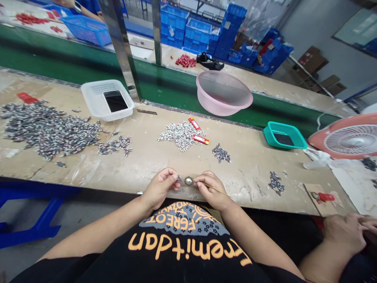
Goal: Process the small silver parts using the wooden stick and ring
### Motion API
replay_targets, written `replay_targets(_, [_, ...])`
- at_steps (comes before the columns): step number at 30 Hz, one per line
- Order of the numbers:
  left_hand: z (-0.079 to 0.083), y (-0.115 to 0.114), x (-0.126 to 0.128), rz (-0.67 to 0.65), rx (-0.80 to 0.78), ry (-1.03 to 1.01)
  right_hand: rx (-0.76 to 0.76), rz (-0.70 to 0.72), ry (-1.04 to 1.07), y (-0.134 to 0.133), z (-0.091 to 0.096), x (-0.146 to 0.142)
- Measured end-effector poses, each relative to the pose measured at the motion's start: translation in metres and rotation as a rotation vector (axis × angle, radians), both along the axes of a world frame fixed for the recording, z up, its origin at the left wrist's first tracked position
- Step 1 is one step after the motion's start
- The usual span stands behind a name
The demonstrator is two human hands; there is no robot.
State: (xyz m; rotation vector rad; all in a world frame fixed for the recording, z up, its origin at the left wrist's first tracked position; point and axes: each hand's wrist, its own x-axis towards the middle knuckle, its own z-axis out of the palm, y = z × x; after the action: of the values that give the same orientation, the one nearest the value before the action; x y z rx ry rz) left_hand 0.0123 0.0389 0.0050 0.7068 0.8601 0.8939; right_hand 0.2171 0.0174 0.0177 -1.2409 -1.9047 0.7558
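Near the front edge of the table, my left hand [165, 184] pinches a small grey piece [179, 178] between thumb and fingertips. My right hand [212, 189] is closed around a thin yellow-brown stick [218, 191], like the handle of a fine paintbrush; its tip is too small to make out. Between my hands lies a small round dish or cap [189, 181] with a dark, beaded rim and a pale, shiny middle. Beyond them sits a heap of small white-and-grey pieces [179, 135] with two red lighter-like items on it. A smaller pile of grey pieces [221, 153] lies right of that.
A large heap of grey pieces [50, 127] covers the left. Behind stand a white basket [88, 100] with a phone, a pink basin [224, 104] and a green basket [269, 135]. An orange fan [350, 135] is at right. A co-worker's hands [344, 232] are at lower right.
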Motion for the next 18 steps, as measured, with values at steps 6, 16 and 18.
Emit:
replay_targets(6, [0.001, 0.0, 0.0, 0.003, -0.007, -0.005, 0.0, 0.047, -0.083, 0.0, -0.011, 0.006])
replay_targets(16, [-0.003, -0.001, -0.001, -0.033, 0.036, 0.021, 0.048, 0.084, 0.15, -0.005, 0.017, -0.011])
replay_targets(18, [-0.003, -0.002, -0.002, -0.037, 0.038, 0.023, 0.06, 0.099, 0.153, -0.004, 0.02, -0.015])
